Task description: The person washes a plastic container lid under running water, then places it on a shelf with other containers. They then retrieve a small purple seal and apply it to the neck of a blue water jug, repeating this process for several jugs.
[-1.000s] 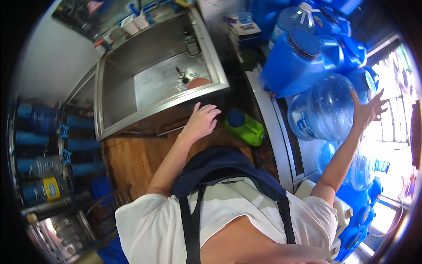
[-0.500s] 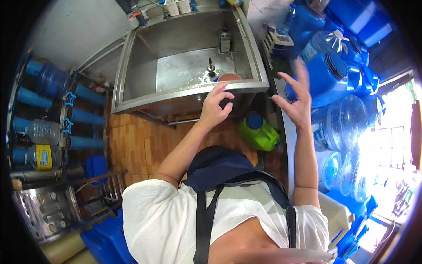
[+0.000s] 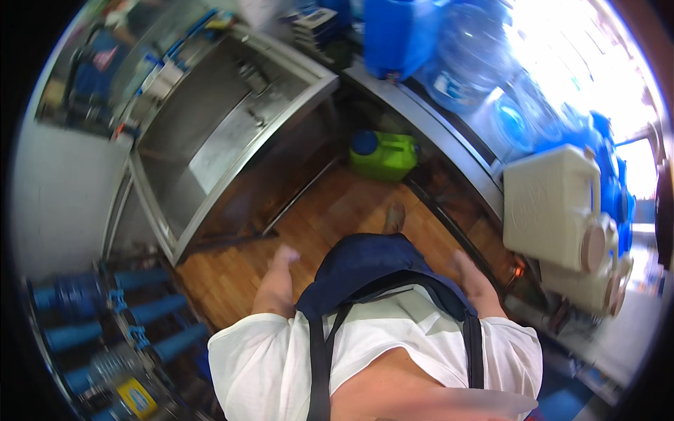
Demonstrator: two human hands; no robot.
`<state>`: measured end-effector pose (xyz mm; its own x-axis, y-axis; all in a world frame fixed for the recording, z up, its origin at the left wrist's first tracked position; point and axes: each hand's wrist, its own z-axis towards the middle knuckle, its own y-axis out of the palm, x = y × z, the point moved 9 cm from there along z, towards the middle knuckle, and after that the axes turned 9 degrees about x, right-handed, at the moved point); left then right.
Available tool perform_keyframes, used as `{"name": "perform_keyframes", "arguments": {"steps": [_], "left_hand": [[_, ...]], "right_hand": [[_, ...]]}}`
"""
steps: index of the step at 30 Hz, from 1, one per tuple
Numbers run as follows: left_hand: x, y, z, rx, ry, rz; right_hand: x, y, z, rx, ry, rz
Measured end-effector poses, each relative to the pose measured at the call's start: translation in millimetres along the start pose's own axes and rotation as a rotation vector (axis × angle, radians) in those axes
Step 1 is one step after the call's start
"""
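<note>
My left hand (image 3: 282, 257) hangs low over the tiled floor, left of my dark blue apron (image 3: 372, 263). Motion smears its fingers, and I see no object in it. On the other side of the apron, my right hand (image 3: 465, 268) is lowered too, near the metal frame below the counter. Its fingers are blurred as well, with no object visible there. Beyond my hands stands a steel sink (image 3: 246, 165) with a dark bottle (image 3: 253, 77) inside. A green jug with a blue cap (image 3: 385, 156) sits on the floor between the sink and the counter.
Along the right, a metal-edged counter (image 3: 421, 116) holds blue containers (image 3: 399, 35), clear water bottles (image 3: 467, 59) and a beige jerrycan (image 3: 551, 207). A rack with blue tubes (image 3: 151, 309) and bottles is at the lower left. My foot (image 3: 394, 217) shows on the brown tiles.
My view has turned to the right and away from the sink. Both hands, raised with fingers apart before, have dropped beside my body. The left hand is now away from the sink's edge.
</note>
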<state>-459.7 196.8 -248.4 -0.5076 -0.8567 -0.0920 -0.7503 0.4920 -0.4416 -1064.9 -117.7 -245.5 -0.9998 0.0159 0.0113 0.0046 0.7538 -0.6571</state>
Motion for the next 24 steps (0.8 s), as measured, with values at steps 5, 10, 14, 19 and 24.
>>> {"name": "perform_keyframes", "arguments": {"steps": [5, 10, 14, 19, 24], "left_hand": [[-51, 73, 11, -0.18, 0.1, -0.022], [87, -18, 47, 0.199, 0.149, 0.288], [258, -87, 1, 0.558, 0.488, 0.135], [454, -38, -109, 0.565, 0.745, 0.11], [577, 134, -270, 0.535, 1.032, -0.036]], "right_hand": [[209, 112, -55, -0.176, 0.32, 0.206], [244, 118, -60, 0.265, 0.294, 0.702], [204, 89, -71, 0.405, 0.06, 0.557], [228, 101, -130, 0.325, -0.028, 1.087], [358, 212, -171, 0.383, 0.194, 0.885]]}}
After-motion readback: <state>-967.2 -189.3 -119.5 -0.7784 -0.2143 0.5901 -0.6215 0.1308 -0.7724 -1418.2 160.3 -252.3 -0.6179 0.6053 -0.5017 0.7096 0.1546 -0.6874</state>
